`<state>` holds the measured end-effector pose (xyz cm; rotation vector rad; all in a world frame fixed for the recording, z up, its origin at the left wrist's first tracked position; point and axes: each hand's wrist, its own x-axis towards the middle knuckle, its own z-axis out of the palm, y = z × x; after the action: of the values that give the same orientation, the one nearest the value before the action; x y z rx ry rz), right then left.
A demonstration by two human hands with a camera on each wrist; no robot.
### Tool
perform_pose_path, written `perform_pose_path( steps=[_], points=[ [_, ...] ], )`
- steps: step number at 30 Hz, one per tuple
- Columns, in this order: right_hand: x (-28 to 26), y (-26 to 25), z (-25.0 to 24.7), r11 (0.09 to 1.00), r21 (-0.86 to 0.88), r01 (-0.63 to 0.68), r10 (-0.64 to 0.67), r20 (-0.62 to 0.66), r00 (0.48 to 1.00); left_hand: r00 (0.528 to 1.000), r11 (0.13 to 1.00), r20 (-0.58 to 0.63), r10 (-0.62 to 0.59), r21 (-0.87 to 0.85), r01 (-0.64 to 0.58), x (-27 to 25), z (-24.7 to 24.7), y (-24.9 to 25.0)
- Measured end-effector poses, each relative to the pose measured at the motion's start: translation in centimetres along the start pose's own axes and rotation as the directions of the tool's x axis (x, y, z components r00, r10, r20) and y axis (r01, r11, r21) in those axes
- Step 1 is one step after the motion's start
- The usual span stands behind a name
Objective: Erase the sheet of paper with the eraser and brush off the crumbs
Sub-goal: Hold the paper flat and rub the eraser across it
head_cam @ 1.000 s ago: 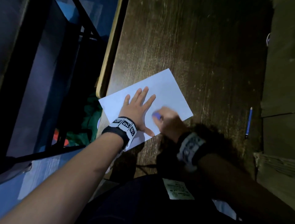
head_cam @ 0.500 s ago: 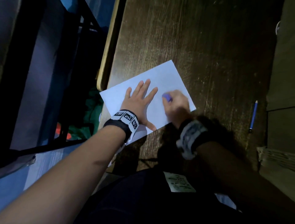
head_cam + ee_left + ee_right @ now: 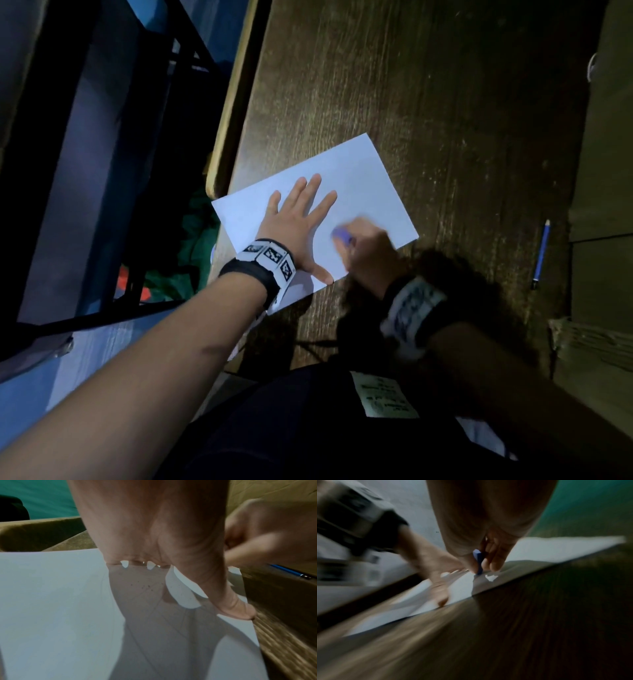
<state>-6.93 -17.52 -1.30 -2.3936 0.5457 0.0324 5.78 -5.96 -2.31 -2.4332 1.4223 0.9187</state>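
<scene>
A white sheet of paper (image 3: 370, 185) lies slanted on the dark wooden desk (image 3: 445, 102), one corner past the desk's left edge. My left hand (image 3: 298, 219) lies flat on the sheet with fingers spread, holding it down. My right hand (image 3: 363, 246) pinches a small purple-blue eraser (image 3: 340, 236) between thumb and fingers, its lower end on the paper beside the left hand. The right wrist view shows the eraser (image 3: 478, 562) upright, its tip touching the sheet (image 3: 556, 547). In the left wrist view, small dark crumbs (image 3: 142, 586) dot the paper (image 3: 51, 601) under the palm.
A blue pencil (image 3: 541, 255) lies on the desk to the right of the sheet. A dark chair frame (image 3: 102, 171) stands left of the desk. An olive-coloured surface (image 3: 603, 171) borders the desk's right side. My lap carries a white label (image 3: 383, 399).
My right hand with the eraser has slid back toward me along the sheet, after going farther out half a second ago. The left hand has stayed flat on the paper.
</scene>
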Motion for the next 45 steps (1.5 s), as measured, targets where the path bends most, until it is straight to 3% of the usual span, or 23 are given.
perform_pose_path(
  steps=[2, 4, 5, 7, 9, 12, 14, 16, 19, 21, 24, 26, 30, 34, 37, 39, 41, 43, 45],
  points=[
    [3.8, 1.7, -1.3, 0.986, -0.055, -0.157, 0.143, -0.204, 0.969, 1.000, 1.000, 0.013, 0.006, -0.004, -0.006, 0.0, 0.2, 0.1],
    [3.7, 1.9, -0.4, 0.990, -0.036, -0.133, 0.120, -0.258, 0.959, 1.000, 1.000, -0.006, 0.002, -0.004, -0.002, 0.0, 0.3, 0.1],
    [2.0, 1.0, 0.8, 0.997, -0.036, -0.067, 0.057, -0.232, 0.971, 1.000, 1.000, -0.017, 0.001, 0.002, -0.001, 0.0, 0.2, 0.1],
    [-2.2, -1.1, 2.3, 0.999, 0.007, 0.035, -0.034, -0.036, 0.999, 1.000, 1.000, -0.023, 0.000, -0.009, 0.000, -0.2, 0.1, 0.0],
    [-2.8, -1.0, 1.7, 0.999, 0.011, 0.048, -0.049, 0.076, 0.996, 1.000, 1.000, -0.022, 0.008, -0.021, -0.009, -0.3, 0.0, 0.1],
    [0.5, 0.9, -0.2, 0.999, 0.017, 0.031, -0.029, -0.111, 0.993, 0.999, 0.999, -0.023, 0.048, -0.021, -0.048, -0.5, -0.3, -0.1],
    [1.7, 2.2, -1.4, 0.998, 0.027, -0.055, 0.058, -0.133, 0.989, 0.996, 0.995, -0.062, 0.069, -0.062, -0.073, -1.3, -0.2, -1.2],
    [1.5, 3.0, -1.7, 0.994, 0.013, -0.107, 0.107, -0.124, 0.986, 0.989, 0.980, -0.149, -0.012, -0.197, -0.018, -2.8, 0.2, -2.8],
    [-1.1, 3.1, -1.0, 0.998, -0.061, -0.016, 0.006, -0.173, 0.985, 0.962, 0.924, -0.190, -0.194, -0.366, 0.113, -4.8, 1.3, -5.3],
    [-3.4, 2.8, 0.0, 0.996, -0.072, -0.058, 0.053, -0.070, 0.996, 0.954, 0.931, -0.221, -0.201, -0.346, 0.115, -5.2, 1.2, -6.0],
    [-5.3, 2.2, 0.5, 0.999, -0.047, -0.026, 0.032, 0.133, 0.991, 0.952, 0.943, -0.290, -0.101, -0.334, -0.001, -4.8, 0.6, -5.2],
    [-5.0, 1.6, 0.2, 1.000, 0.012, 0.007, -0.008, 0.114, 0.993, 0.972, 0.929, -0.222, -0.070, -0.371, -0.018, -4.3, 0.9, -3.7],
    [-1.5, 1.2, 0.3, 0.994, 0.056, 0.099, -0.091, -0.131, 0.987, 0.990, 0.977, -0.123, -0.071, -0.207, 0.045, -3.0, 2.6, -1.8],
    [3.3, 0.5, 0.1, 0.998, 0.048, 0.042, -0.040, -0.046, 0.998, 0.994, 0.990, -0.101, -0.046, -0.135, 0.032, -2.5, 2.2, -1.5],
    [4.5, 0.0, 0.3, 0.998, 0.065, 0.017, -0.008, -0.132, 0.991, 0.997, 0.995, -0.064, -0.048, -0.089, 0.042, -2.3, 2.1, -1.3],
    [2.2, -0.6, 1.4, 0.995, 0.020, 0.103, -0.101, -0.087, 0.991, 0.997, 0.996, -0.043, -0.058, -0.067, 0.055, -2.3, 2.0, -1.1],
    [-1.2, -1.2, 2.0, 0.981, -0.001, 0.195, -0.193, 0.125, 0.973, 0.997, 0.996, -0.036, -0.061, -0.068, 0.059, -2.3, 1.9, -1.0],
    [-0.9, -0.7, 0.8, 0.980, 0.017, 0.200, -0.196, 0.292, 0.936, 0.998, 0.996, -0.040, -0.056, -0.071, 0.053, -2.2, 1.8, -1.0],
    [2.8, 0.0, -0.4, 0.990, -0.018, 0.140, -0.135, 0.159, 0.978, 0.998, 0.997, -0.036, -0.050, -0.059, 0.048, -2.1, 1.9, -1.0]
  ],
)
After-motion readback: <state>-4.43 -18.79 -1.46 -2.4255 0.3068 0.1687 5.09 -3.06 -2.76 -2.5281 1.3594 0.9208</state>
